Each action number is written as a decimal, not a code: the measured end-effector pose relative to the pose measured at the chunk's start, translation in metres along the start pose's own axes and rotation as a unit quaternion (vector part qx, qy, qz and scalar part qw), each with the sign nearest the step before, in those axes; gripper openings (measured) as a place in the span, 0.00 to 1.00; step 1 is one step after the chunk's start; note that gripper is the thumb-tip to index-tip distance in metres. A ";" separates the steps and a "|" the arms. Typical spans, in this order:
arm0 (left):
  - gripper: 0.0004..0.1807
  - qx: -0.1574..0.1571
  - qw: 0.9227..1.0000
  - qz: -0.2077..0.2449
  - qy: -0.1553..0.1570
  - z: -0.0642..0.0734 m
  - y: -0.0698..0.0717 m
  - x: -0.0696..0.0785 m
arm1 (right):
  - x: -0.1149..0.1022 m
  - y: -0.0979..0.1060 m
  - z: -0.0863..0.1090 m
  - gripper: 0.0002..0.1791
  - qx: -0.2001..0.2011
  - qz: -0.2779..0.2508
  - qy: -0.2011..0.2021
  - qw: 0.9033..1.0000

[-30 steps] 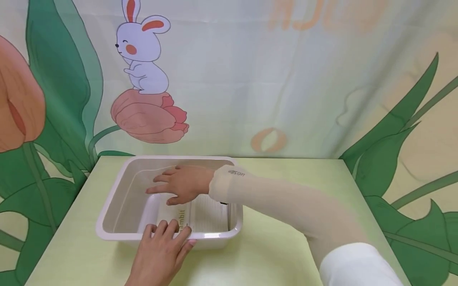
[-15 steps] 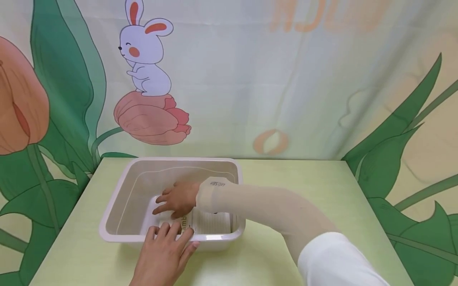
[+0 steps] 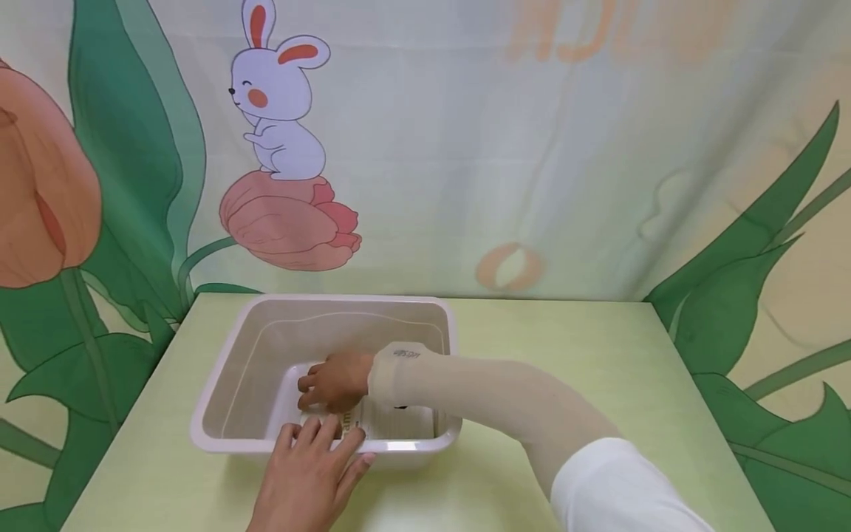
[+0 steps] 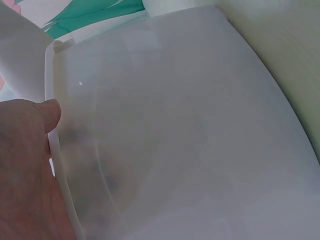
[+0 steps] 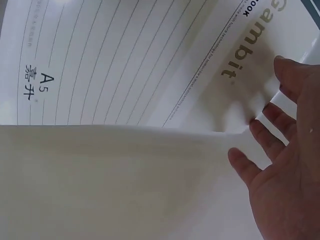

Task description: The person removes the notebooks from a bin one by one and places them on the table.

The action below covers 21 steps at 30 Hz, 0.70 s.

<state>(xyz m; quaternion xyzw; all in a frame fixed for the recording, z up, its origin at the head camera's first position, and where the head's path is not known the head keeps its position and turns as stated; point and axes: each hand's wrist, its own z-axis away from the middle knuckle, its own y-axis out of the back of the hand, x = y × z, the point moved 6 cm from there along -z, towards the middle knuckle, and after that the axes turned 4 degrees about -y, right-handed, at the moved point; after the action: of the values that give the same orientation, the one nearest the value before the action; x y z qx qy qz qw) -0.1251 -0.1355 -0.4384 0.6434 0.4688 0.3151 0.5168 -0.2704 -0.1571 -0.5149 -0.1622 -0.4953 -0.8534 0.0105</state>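
1. Notebook (image 5: 140,65): white with thin dark parallel lines; gold lettering (image 5: 244,51) toward two o'clock in the right wrist view.
2. Basin (image 3: 255,369): plain pale greyish-white.
3. Surface (image 3: 572,332): plain pale green.
4. Arm cover (image 3: 492,391): beige, small dark print; sleeve (image 3: 612,480): white.
5. Backdrop (image 3: 425,148): white rabbit (image 3: 292,148) toward eleven o'clock, orange tulip (image 3: 40,170) at nine, green leaves (image 3: 725,314) at three.

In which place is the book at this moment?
In the head view, the book lies inside the tub, toward its right side, behind the near rim. The right hand is at the book's left end, near the printed word Gambit.
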 end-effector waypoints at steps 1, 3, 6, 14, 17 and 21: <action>0.17 0.003 1.000 0.000 -0.001 0.000 0.000 0.000 | 0.001 0.000 0.000 0.23 0.003 -0.001 0.000 1.000; 0.17 0.010 1.000 0.000 -0.004 0.000 0.000 0.000 | 0.002 -0.001 0.000 0.23 0.005 -0.005 -0.003 1.000; 0.18 0.020 1.000 -0.003 -0.008 0.001 -0.001 -0.001 | 0.004 -0.003 -0.001 0.23 -0.001 0.000 -0.012 1.000; 0.19 0.021 1.000 -0.006 -0.005 0.002 0.001 -0.002 | 0.005 0.001 -0.008 0.31 -0.007 0.044 -0.030 0.999; 0.19 0.025 1.000 -0.005 -0.008 0.001 0.000 -0.001 | 0.006 0.002 -0.011 0.34 0.001 0.068 -0.032 0.997; 0.18 0.022 1.000 -0.008 -0.007 0.001 -0.001 -0.002 | 0.006 0.003 -0.012 0.39 0.002 0.071 -0.028 0.997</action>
<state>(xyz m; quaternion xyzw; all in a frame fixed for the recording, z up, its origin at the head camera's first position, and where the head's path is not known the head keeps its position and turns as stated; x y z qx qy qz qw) -0.1251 -0.1375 -0.4391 0.6530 0.4771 0.2965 0.5080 -0.2788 -0.1674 -0.5162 -0.2204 -0.4847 -0.8445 0.0574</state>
